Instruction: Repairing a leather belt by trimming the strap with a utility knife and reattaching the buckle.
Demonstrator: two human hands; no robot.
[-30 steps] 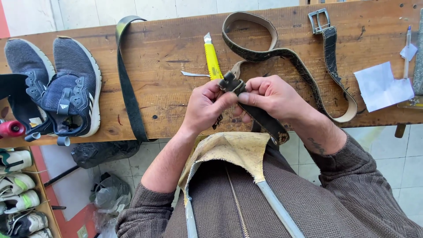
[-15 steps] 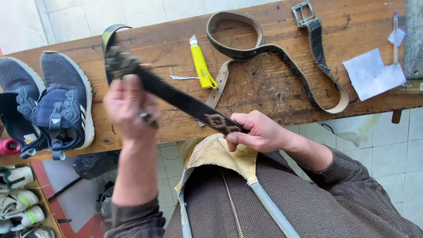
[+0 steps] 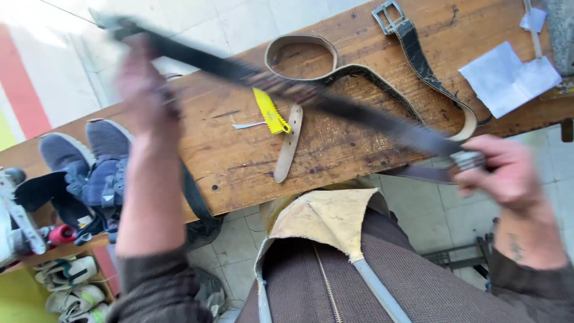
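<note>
Two hands (image 3: 140, 90) (image 3: 505, 173) grip dark belt (image 3: 335, 104) taut above wooden bench (image 3: 335, 149).

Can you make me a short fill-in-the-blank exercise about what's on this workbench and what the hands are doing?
1. Both hands, left hand and right hand, stretch a dark ____ between them above the wooden bench.
2. The utility knife lying on the bench has a ____ handle.
3. At the bench's left end sits a pair of dark blue ____.
4. The tan belt lying on the bench ends in a metal ____.

Missing words: belt; yellow; sneakers; buckle
</note>
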